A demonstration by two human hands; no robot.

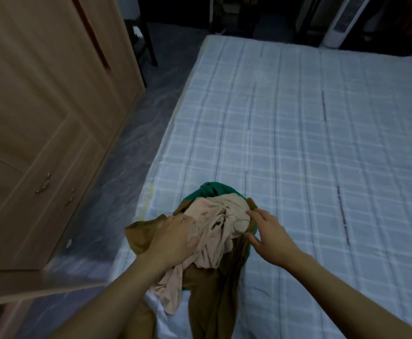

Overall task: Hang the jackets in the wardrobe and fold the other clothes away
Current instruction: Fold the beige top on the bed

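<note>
A heap of clothes sits on the near left corner of the bed, close to the mattress edge: a pale pink garment crumpled on top, an olive-brown garment spread beneath it and trailing toward the person, and a green garment peeking out at the far side. Bunched like this, the pieces seem dumped together for sorting, so the top one likely has to be lifted clear before anything can be hung or folded. The left hand lies across the left side of the heap, fingers bent over the pink fabric and apparently gathering it. The right hand reaches in from the right with fingers spread and relaxed, fingertips touching the pink cloth's edge, holding nothing. The wooden wardrobe stands across the floor to the left, doors closed.
</note>
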